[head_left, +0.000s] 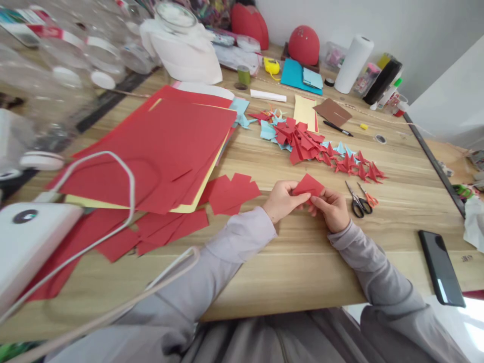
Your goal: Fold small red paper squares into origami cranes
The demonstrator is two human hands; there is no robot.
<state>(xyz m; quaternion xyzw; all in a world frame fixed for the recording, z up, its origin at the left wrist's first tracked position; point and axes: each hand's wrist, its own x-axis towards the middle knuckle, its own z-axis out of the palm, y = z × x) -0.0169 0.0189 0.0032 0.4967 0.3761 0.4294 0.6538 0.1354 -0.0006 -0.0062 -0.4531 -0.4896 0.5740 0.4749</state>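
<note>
A small piece of red paper [309, 184] is held up between my two hands, just above the table. My left hand [284, 200] pinches its left side, thumb on top. At its lower right edge, my right hand [333, 207] grips it between thumb and fingers. Part of the paper is hidden behind the fingers. Beyond the hands lies a heap of folded red paper pieces [298, 138], with a row of pointed red paper figures [353, 164] to its right. Loose red paper squares [232, 194] lie left of my left hand.
Black-handled scissors [361, 205] and orange-handled scissors [371, 199] lie right of my right hand. Large red sheets [162, 146] are stacked at left, crossed by a white cable [132, 186]. A phone [441, 267] lies at right. Plastic bottles [68, 50] crowd the far left.
</note>
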